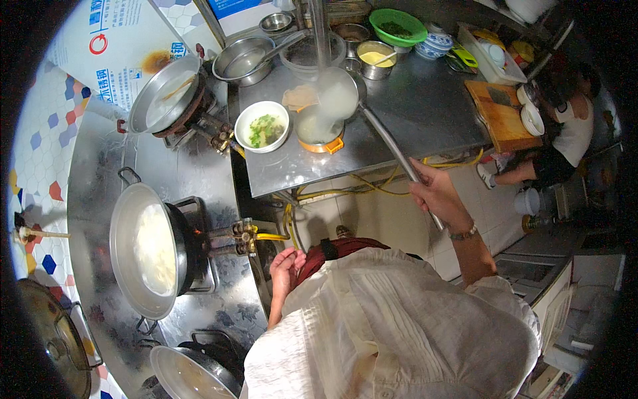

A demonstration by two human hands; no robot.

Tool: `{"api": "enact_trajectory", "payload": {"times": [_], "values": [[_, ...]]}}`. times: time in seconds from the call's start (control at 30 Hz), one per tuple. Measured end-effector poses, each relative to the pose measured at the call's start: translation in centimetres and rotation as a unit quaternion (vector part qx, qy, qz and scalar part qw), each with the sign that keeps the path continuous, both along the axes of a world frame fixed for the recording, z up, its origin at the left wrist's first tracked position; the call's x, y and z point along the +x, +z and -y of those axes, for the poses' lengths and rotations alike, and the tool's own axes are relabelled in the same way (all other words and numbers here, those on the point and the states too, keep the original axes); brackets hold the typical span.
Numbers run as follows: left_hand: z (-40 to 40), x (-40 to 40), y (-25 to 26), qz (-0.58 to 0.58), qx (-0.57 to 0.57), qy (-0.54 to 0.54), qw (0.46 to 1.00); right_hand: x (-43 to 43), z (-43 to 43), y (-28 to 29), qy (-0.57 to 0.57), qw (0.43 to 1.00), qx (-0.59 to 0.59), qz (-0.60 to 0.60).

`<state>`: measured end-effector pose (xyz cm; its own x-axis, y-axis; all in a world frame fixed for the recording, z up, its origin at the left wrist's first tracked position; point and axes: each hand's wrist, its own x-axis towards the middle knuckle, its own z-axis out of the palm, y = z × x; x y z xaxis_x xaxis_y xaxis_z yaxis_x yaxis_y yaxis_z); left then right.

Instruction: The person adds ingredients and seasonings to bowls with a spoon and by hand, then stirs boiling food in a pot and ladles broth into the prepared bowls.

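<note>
My right hand [434,190] grips the long metal handle of a ladle [391,137]. The ladle's head is tipped over a small round pot with an orange handle and base [319,147]; cloudy liquid pours in, and steam blurs the stream. Just left of that pot stands a white bowl [241,133] with chopped green herbs [263,125] in pale liquid. My left hand [286,264] is at my waist near the stove's edge, fingers loosely curled, holding nothing. Beyond it on a burner is a wok [119,259] of whitish, bright liquid.
Another wok [139,112] with a wooden utensil is at the back left, a third [164,361] nearby. Behind stand a steel basin [224,75], a green colander [381,37] and a yellow-filled container [376,72]. A person [568,134] sits beyond the cutting board [498,124]. Yellow hoses [359,192] hang below.
</note>
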<state>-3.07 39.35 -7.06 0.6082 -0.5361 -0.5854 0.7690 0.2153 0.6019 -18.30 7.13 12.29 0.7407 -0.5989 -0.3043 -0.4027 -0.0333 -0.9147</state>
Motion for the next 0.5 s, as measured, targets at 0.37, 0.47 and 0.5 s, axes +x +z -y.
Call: {"api": "enact_trajectory", "payload": {"times": [0.37,0.47,0.5], "values": [[0.2,0.6,-0.7,-0.002,-0.003,0.003,1.0,-0.5,-1.0,0.1,-0.032,0.996,-0.081,-0.032],[0.2,0.8,-1.0,0.0,-0.012,-0.002,1.0,-0.9,-1.1,-0.4,-0.028,0.995,-0.094,0.008],[0.3,0.8,-0.9,0.0,-0.012,-0.002,1.0,-0.9,-1.2,-0.4,-0.028,0.995,-0.094,0.008]]}}
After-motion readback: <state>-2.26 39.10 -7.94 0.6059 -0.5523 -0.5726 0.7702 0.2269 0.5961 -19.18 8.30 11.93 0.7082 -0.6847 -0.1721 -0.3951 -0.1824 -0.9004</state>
